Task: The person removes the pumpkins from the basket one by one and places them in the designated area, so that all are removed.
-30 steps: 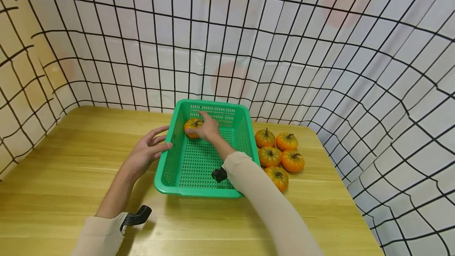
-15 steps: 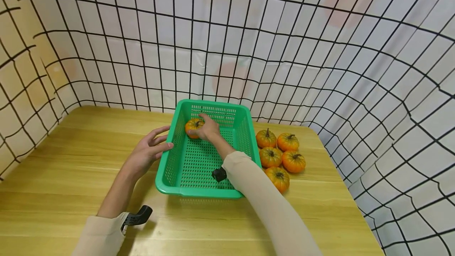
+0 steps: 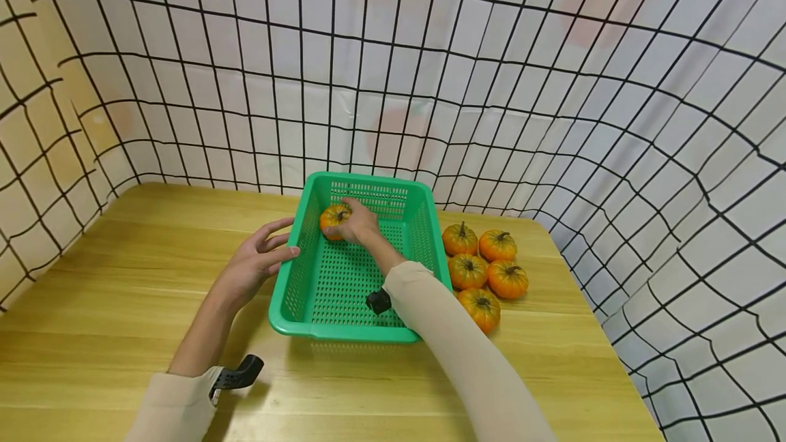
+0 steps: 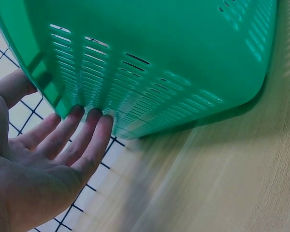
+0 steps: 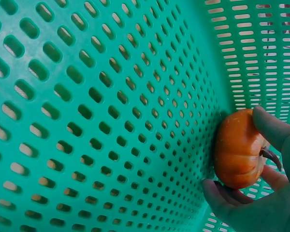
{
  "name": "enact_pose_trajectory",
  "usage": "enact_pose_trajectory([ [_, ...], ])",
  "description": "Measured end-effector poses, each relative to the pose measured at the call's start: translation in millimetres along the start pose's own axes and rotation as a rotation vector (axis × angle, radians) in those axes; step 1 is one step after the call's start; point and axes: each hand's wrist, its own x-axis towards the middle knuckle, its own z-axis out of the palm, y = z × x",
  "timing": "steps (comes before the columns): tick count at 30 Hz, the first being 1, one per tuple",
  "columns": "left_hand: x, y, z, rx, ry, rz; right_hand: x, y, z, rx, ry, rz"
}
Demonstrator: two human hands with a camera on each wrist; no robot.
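A green perforated plastic basket (image 3: 353, 285) stands on the wooden table, and a small orange pumpkin (image 3: 332, 221) sits in its far left corner. My right hand (image 3: 359, 224) reaches inside and grips this pumpkin, thumb on one side and fingers on the other. In the right wrist view the pumpkin (image 5: 237, 150) rests on the basket floor with its brown stem towards the palm. My left hand (image 3: 252, 258) holds the basket's left side. Its thumb lies over the rim, while the fingertips (image 4: 94, 113) touch the slotted outer wall.
Several more small pumpkins (image 3: 467, 270) stand close together on the table just right of the basket. A white sheet with a black wire grid (image 3: 381, 74) surrounds the table at the back and sides. Wooden tabletop (image 3: 135, 258) extends to the left.
My right thumb and fingers have drawn in a little around the pumpkin in the basket. The left hand, the basket and the other pumpkins stay in place.
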Motion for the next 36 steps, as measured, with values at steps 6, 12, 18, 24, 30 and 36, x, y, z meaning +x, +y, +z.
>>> enact_pose_trajectory([
  [6, 0.8, 0.4, 0.7, -0.007, 0.001, 0.000, -2.0, -1, -2, -0.013, -0.004, -0.008],
  [12, 1.1, 0.6, 1.4, -0.019, -0.008, 0.001, -2.4, 0, -2, -0.019, 0.003, -0.006],
  [18, 1.5, 0.1, 0.8, -0.035, -0.017, 0.006, -3.4, 0, -4, -0.016, 0.000, -0.020],
  [24, 1.4, -0.5, 1.4, -0.027, -0.017, 0.003, -3.5, 1, -5, -0.010, -0.001, -0.035],
  [30, 1.3, -0.5, 1.7, -0.024, -0.018, 0.007, -6.1, -3, -10, -0.019, 0.016, -0.049],
  [36, 0.3, -0.8, 0.2, -0.023, -0.009, 0.006, -10.3, -9, -22, 0.030, 0.003, -0.065],
])
